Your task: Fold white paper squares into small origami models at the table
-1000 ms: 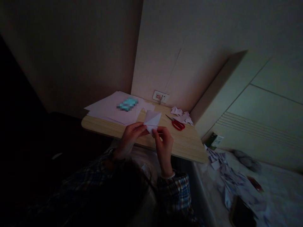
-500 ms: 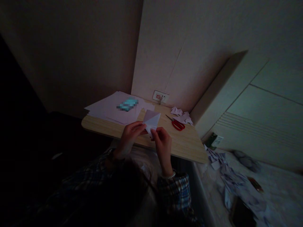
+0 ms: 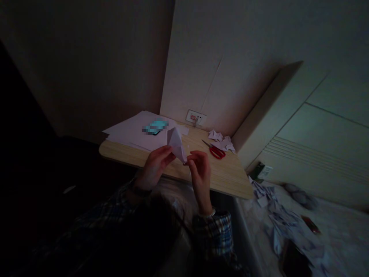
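Observation:
A folded piece of white paper (image 3: 175,144) is held up above the near edge of a small wooden table (image 3: 227,175). My left hand (image 3: 154,166) grips its lower left side with closed fingers. My right hand (image 3: 200,171) pinches its lower right corner. The paper is tilted, with a pointed end facing up and away from me. Both sleeves are plaid, and a bead bracelet sits on my right wrist.
On the table lie a stack of white sheets (image 3: 135,132) with a blurred teal item, red-handled scissors (image 3: 215,151) and several folded paper pieces (image 3: 221,141). A wall socket (image 3: 195,117) is behind. Many paper scraps (image 3: 284,223) cover the bed at right.
The folded paper has been turned and lifted, its point now up and to the left. Both hands shifted slightly upward with it.

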The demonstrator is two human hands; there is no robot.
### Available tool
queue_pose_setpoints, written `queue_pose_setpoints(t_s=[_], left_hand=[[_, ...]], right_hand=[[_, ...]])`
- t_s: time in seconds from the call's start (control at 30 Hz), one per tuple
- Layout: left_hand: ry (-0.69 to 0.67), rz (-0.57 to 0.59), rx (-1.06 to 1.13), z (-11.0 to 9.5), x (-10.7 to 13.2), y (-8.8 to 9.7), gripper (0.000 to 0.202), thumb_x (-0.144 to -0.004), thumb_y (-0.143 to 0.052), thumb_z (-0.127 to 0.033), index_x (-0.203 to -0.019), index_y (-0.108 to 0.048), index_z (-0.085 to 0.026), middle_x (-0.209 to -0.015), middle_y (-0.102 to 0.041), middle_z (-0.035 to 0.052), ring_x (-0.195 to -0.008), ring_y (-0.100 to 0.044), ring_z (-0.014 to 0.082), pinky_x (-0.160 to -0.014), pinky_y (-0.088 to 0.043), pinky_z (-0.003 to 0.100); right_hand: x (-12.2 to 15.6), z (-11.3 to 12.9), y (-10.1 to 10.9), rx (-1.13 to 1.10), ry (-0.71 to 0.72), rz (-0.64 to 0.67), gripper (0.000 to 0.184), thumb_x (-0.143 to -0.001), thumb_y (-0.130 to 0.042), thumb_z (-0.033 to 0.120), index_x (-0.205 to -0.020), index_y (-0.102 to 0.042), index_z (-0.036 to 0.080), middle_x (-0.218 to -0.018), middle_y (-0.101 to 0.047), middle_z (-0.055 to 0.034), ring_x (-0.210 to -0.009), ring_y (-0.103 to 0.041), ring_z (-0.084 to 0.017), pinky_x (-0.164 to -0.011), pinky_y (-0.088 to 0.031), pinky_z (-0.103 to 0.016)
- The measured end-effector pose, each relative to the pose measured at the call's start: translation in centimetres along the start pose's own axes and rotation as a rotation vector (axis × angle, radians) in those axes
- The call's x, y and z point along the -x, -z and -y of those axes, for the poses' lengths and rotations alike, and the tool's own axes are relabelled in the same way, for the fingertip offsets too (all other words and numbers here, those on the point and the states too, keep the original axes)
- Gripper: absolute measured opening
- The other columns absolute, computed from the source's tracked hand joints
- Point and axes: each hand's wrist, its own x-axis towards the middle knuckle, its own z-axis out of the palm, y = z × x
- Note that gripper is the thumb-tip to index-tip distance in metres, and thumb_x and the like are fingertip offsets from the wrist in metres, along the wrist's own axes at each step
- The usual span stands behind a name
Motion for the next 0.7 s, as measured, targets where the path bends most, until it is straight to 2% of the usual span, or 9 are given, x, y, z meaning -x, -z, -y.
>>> queue_pose_setpoints(t_s=[0.13,0.27,0.33,0.43,0.5,0.53,0.6,0.7], left_hand=[[0.013,0.032,0.012,0.1,-0.1,0.14,0.014,-0.067,-0.073,-0.026,-0.076,-0.069,-0.015,-0.086,-0.07,0.0032,-0.082,-0.063,0.014,-0.079,-0.052,0.024],[0.028,0.069,0.039,-0.03,-0.04,-0.04,0.016,-0.068,-0.073,-0.024,-0.079,-0.067,-0.014,-0.086,-0.069,0.0021,-0.081,-0.063,0.0114,-0.077,-0.051,0.02],[0.032,0.065,0.027,-0.13,0.11,-0.18,0.024,-0.068,-0.074,-0.023,-0.09,-0.066,-0.016,-0.089,-0.069,0.0011,-0.079,-0.063,0.0107,-0.075,-0.051,0.02],[0.023,0.078,-0.046,-0.22,0.42,-0.21,0.052,-0.07,-0.072,-0.025,-0.119,-0.054,-0.025,-0.092,-0.068,0.0,-0.078,-0.063,0.0111,-0.074,-0.051,0.022],[0.01,0.105,-0.121,-0.16,0.51,-0.07,0.059,-0.071,-0.071,-0.029,-0.125,-0.049,-0.027,-0.091,-0.067,0.0,-0.078,-0.063,0.0122,-0.073,-0.05,0.024],[0.0,0.111,-0.172,-0.1,0.49,0.04,0.054,-0.071,-0.071,-0.031,-0.122,-0.052,-0.026,-0.09,-0.066,0.0001,-0.078,-0.062,0.0128,-0.072,-0.05,0.024],[-0.032,0.106,-0.296,0.07,0.3,0.25,0.037,-0.069,-0.072,-0.034,-0.102,-0.063,-0.02,-0.085,-0.064,0.0004,-0.078,-0.06,0.0138,-0.07,-0.048,0.023],[-0.111,0.073,-0.469,0.24,-0.05,0.42,0.022,-0.066,-0.073,-0.034,-0.077,-0.066,-0.016,-0.08,-0.062,0.0006,-0.081,-0.057,0.0152,-0.075,-0.045,0.024]], right_hand=[[0.15,0.2,0.42,0.153,0.129,0.06,0.015,-0.081,-0.063,0.025,-0.094,-0.057,0.022,-0.089,-0.061,-0.0012,-0.082,-0.058,-0.015,-0.076,-0.048,-0.029],[0.12,0.26,0.66,0.278,0.19,0.09,0.01,-0.082,-0.059,0.021,-0.093,-0.058,0.021,-0.086,-0.062,-0.0012,-0.08,-0.057,-0.015,-0.074,-0.047,-0.028],[0.13,0.23,0.74,0.296,0.206,0.068,0.006,-0.084,-0.056,0.019,-0.089,-0.058,0.021,-0.084,-0.061,-0.0009,-0.079,-0.057,-0.015,-0.073,-0.046,-0.028],[0.19,0.15,0.84,0.308,0.217,0.024,0.004,-0.085,-0.055,0.019,-0.085,-0.058,0.021,-0.079,-0.061,-0.0001,-0.076,-0.056,-0.014,-0.07,-0.045,-0.027],[0.21,0.11,0.86,0.301,0.231,0.003,0.004,-0.086,-0.055,0.02,-0.084,-0.058,0.021,-0.078,-0.06,0.0003,-0.075,-0.056,-0.014,-0.069,-0.044,-0.027],[0.21,0.11,0.86,0.298,0.247,-0.007,0.005,-0.086,-0.055,0.021,-0.083,-0.058,0.021,-0.077,-0.06,0.0005,-0.074,-0.055,-0.014,-0.069,-0.044,-0.027],[0.13,0.17,0.86,0.292,0.286,-0.035,0.006,-0.086,-0.056,0.02,-0.08,-0.058,0.021,-0.076,-0.058,0.001,-0.074,-0.054,-0.014,-0.069,-0.043,-0.027],[-0.04,0.36,0.88,0.275,0.307,-0.102,0.008,-0.085,-0.058,0.018,-0.077,-0.057,0.021,-0.077,-0.056,0.0012,-0.077,-0.052,-0.014,-0.072,-0.042,-0.028]])
